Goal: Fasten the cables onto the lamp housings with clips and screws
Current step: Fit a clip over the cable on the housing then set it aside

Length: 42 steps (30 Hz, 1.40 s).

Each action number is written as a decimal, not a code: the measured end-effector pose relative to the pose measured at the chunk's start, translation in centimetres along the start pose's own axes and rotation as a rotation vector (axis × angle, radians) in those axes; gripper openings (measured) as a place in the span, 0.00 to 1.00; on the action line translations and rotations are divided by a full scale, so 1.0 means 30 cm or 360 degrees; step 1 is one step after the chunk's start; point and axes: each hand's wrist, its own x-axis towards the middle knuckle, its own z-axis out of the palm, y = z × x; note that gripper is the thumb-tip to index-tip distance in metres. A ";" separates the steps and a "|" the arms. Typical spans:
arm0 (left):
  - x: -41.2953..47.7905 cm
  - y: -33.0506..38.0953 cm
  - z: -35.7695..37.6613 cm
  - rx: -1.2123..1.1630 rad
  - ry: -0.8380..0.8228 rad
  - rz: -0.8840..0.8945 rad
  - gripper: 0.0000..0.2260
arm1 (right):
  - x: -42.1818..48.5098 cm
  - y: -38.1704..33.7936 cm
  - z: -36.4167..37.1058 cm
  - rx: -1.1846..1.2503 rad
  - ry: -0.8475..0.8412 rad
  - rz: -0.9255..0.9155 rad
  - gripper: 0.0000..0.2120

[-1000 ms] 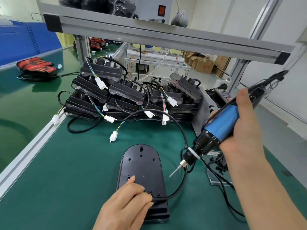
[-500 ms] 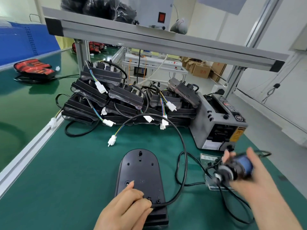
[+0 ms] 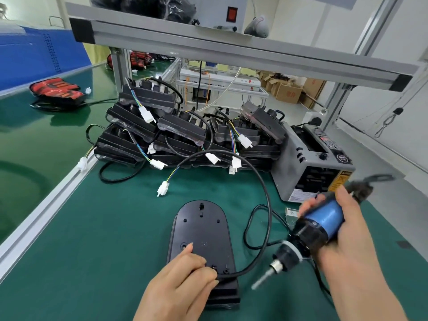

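Black oval lamp housing (image 3: 201,230), flat, back up, on green surface (image 3: 92,251); black cable (image 3: 269,205) out of its near end, looped wide right and round to white connector (image 3: 162,189); blue screwdriver (image 3: 324,220) tilted at right, bit toward housing.

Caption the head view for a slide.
Left hand holds cable on lamp housing; right hand grips electric screwdriver alongside.
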 end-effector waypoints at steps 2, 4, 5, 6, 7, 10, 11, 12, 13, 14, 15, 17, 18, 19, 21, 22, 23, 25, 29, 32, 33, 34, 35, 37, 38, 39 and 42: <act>-0.009 -0.005 0.002 0.0018 0.0015 0.0015 0.03 | -0.002 0.011 0.060 -0.0152 -0.0095 -0.0079 0.12; -0.012 -0.003 0.001 0.0015 0.0012 0.0027 0.02 | -0.002 0.036 0.101 -0.0152 -0.0261 -0.0104 0.07; -0.011 -0.001 0.000 0.0016 0.0009 0.0020 0.02 | -0.006 0.044 0.123 -0.0165 -0.0355 -0.0106 0.07; -0.012 -0.002 0.001 0.0015 0.0007 0.0028 0.02 | -0.015 0.055 0.150 -0.0219 -0.0395 -0.0128 0.10; -0.012 -0.003 0.002 0.0018 0.0005 0.0025 0.02 | -0.020 0.064 0.165 -0.0261 -0.0455 -0.0153 0.14; -0.011 -0.003 0.003 0.0025 0.0006 0.0043 0.02 | -0.039 0.098 0.191 -0.0398 -0.0611 -0.0282 0.14; -0.009 -0.004 0.004 0.0034 0.0004 0.0051 0.02 | -0.044 0.109 0.193 -0.0429 -0.0662 -0.0316 0.14; -0.010 -0.005 0.004 0.0038 0.0005 0.0054 0.02 | -0.047 0.120 0.195 -0.0456 -0.0690 -0.0335 0.15; -0.009 -0.005 0.003 0.0040 0.0006 0.0050 0.02 | -0.050 0.128 0.198 -0.0478 -0.0722 -0.0348 0.17; -0.009 -0.006 0.003 0.0033 0.0007 0.0049 0.02 | -0.055 0.134 0.207 -0.0509 -0.0739 -0.0347 0.18; -0.010 -0.006 0.003 0.0035 0.0006 0.0050 0.02 | -0.054 0.138 0.208 -0.0531 -0.0760 -0.0346 0.19; -0.010 -0.004 0.003 0.0040 -0.0007 0.0052 0.02 | -0.050 0.141 0.208 -0.0560 -0.0805 -0.0348 0.19; -0.011 -0.004 0.002 0.0038 -0.0013 0.0047 0.02 | -0.049 0.141 0.208 -0.0575 -0.0819 -0.0346 0.19; -0.012 -0.005 0.002 0.0038 -0.0018 0.0042 0.02 | -0.047 0.140 0.208 -0.0579 -0.0827 -0.0343 0.19; -0.015 -0.005 0.002 0.0043 -0.0027 0.0032 0.03 | -0.043 0.142 0.208 -0.0594 -0.0838 -0.0340 0.20; -0.017 -0.004 0.001 0.0041 -0.0032 0.0031 0.03 | -0.043 0.143 0.209 -0.0604 -0.0838 -0.0337 0.21; -0.017 -0.004 0.001 0.0040 -0.0036 0.0030 0.04 | -0.043 0.144 0.210 -0.0603 -0.0842 -0.0332 0.21; -0.018 -0.004 0.001 0.0037 -0.0036 0.0030 0.04 | -0.042 0.146 0.212 -0.0609 -0.0852 -0.0332 0.20; -0.017 -0.005 0.002 0.0018 -0.0033 0.0029 0.04 | -0.040 0.152 0.219 -0.0613 -0.0865 -0.0322 0.20; -0.015 -0.006 0.003 0.0007 -0.0023 0.0023 0.02 | -0.036 0.158 0.219 -0.0627 -0.0858 -0.0306 0.16; -0.015 -0.005 0.002 0.0004 -0.0024 0.0021 0.02 | -0.035 0.159 0.218 -0.0631 -0.0854 -0.0301 0.14; -0.015 -0.004 0.001 0.0000 -0.0027 0.0018 0.02 | -0.035 0.160 0.217 -0.0635 -0.0851 -0.0295 0.13; -0.014 -0.004 0.000 -0.0003 -0.0031 0.0017 0.02 | -0.035 0.160 0.217 -0.0638 -0.0849 -0.0290 0.12; -0.014 -0.002 -0.002 0.0000 -0.0038 0.0016 0.02 | -0.036 0.160 0.220 -0.0652 -0.0858 -0.0285 0.13; -0.013 -0.001 -0.003 0.0001 -0.0038 0.0015 0.02 | -0.037 0.160 0.223 -0.0661 -0.0870 -0.0289 0.13; -0.012 0.000 -0.003 0.0000 -0.0037 0.0012 0.02 | -0.039 0.161 0.226 -0.0672 -0.0881 -0.0296 0.14; -0.009 0.003 -0.002 0.0007 -0.0029 0.0001 0.03 | -0.046 0.163 0.231 -0.0713 -0.0908 -0.0322 0.15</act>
